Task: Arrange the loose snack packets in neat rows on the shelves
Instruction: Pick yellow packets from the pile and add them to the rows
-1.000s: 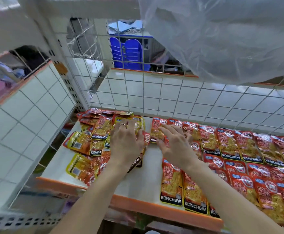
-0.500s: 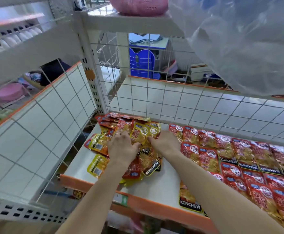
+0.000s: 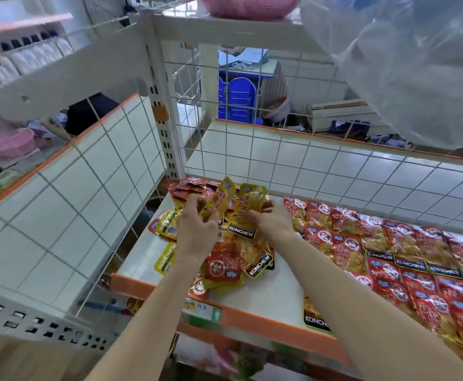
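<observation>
A heap of loose snack packets (image 3: 226, 259) lies jumbled at the left end of a white shelf (image 3: 269, 295), just beside tidy rows (image 3: 389, 257) of red packets filling its right side — likely the pattern the heap must join. Above the heap the left hand (image 3: 196, 232) has its grip closed round the lower end of one yellow packet (image 3: 219, 200), and the right hand (image 3: 273, 222) pinches a second yellow packet (image 3: 251, 204), both lifted upright — probably to sort them from the pile. A wire grid (image 3: 334, 171) backs the shelf.
</observation>
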`<state>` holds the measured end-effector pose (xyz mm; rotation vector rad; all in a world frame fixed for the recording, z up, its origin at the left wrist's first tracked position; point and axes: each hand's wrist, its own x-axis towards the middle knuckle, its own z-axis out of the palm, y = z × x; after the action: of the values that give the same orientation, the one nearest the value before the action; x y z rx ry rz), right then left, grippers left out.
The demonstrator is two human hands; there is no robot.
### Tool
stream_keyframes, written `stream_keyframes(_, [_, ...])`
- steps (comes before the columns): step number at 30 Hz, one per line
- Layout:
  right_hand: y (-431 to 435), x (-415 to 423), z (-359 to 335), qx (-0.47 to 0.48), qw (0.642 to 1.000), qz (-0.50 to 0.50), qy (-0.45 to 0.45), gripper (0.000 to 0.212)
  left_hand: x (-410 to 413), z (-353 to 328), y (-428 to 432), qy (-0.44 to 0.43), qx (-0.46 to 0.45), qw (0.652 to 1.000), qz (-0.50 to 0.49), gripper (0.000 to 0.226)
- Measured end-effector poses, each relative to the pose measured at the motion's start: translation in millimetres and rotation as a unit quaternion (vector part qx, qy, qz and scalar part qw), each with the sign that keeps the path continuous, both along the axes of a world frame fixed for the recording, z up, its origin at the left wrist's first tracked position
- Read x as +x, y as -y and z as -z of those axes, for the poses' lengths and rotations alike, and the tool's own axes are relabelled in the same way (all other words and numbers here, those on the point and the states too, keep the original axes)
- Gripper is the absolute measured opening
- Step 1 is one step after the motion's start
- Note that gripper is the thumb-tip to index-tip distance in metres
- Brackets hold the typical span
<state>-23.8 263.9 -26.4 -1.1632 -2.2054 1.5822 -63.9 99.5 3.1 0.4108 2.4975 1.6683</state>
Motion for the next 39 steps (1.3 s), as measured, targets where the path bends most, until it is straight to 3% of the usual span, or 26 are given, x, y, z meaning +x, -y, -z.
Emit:
stream_keyframes(6, [-4.7,28.5,-21.7,-0.093,0.985,0.024,-0.142,0.019,1.1,-14.0,8.6,0.108,0.140,0.984,-0.008,0.039])
stream_keyframes(12, [-22.9,91.7,-48.1,-0.140,0.964,0.067,-0.218,0.022,11.4,-21.3,-19.9,0.199,0.231,0.951,0.052,0.016])
stream_keyframes(20, [-59.0,211.7,-66.7,-0.059,0.955,0.174,-0.231,0.018,81.0,-25.4,-105.4,0.192,0.169,0.942,0.218,0.007])
stream_keyframes(25, [-79.4,292.7,-72.5,-0.017,0.942,0.237,-0.237,0.019,145.0,-36.1,-149.2,0.184,0.159,0.927,0.284,0.015])
stream_keyframes(39, [-151.5,551.6,-73.4,0.004,0.915,0.322,-0.243,0.012,394.1,-44.2,-242.2,0.148,0.139,0.914,0.352,0.011])
